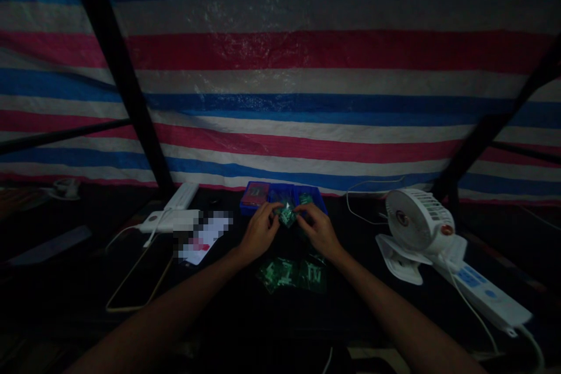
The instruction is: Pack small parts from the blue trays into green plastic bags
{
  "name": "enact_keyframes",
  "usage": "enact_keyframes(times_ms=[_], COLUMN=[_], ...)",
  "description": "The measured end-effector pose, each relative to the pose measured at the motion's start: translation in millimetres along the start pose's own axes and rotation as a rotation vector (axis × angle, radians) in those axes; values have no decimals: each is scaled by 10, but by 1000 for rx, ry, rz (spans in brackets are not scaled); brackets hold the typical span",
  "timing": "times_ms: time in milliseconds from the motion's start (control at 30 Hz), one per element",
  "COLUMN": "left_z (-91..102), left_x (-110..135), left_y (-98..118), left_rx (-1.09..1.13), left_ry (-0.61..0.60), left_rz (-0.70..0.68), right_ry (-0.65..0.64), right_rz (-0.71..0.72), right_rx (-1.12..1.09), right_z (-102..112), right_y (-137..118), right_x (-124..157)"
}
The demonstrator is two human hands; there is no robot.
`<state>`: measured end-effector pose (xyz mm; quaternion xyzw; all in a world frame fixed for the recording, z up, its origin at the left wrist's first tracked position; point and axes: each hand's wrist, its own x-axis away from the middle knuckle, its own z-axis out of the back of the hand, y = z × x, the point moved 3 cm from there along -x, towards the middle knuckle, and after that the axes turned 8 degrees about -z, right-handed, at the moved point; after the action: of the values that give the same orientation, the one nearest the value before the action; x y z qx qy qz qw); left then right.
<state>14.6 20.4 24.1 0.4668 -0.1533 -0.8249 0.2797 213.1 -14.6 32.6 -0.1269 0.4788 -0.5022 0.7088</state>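
Here's the left hand (258,234) and right hand (319,232), both closed on a green plastic packet (287,214), right below the blue tray (280,190) at twelve o'clock; more green packets (291,274) lie at six!

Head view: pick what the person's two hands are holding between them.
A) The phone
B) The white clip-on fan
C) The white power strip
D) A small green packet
D. The left hand and the right hand meet with their fingers on a small green packet, just in front of a blue compartment tray.
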Motion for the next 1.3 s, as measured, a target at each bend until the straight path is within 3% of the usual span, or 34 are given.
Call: enact_keyframes(times_ms=[500, 767, 1033, 1300], left_z=[23, -11, -57, -45], left_x=[-8, -3, 52, 33], left_y=[9, 46, -81, -92], left_rx=[-24, -73, 10, -1], left_ry=[33, -40, 5, 18], left_rz=[-31, -52, 24, 25], right_ry=[53, 48, -20, -46], right_rz=[-2, -98, 39, 55], right_rx=[30, -3, -37, -3], right_z=[14, -6, 16, -8], right_y=[-37, 45, -44, -27], right_x=[-4, 27, 0, 9])
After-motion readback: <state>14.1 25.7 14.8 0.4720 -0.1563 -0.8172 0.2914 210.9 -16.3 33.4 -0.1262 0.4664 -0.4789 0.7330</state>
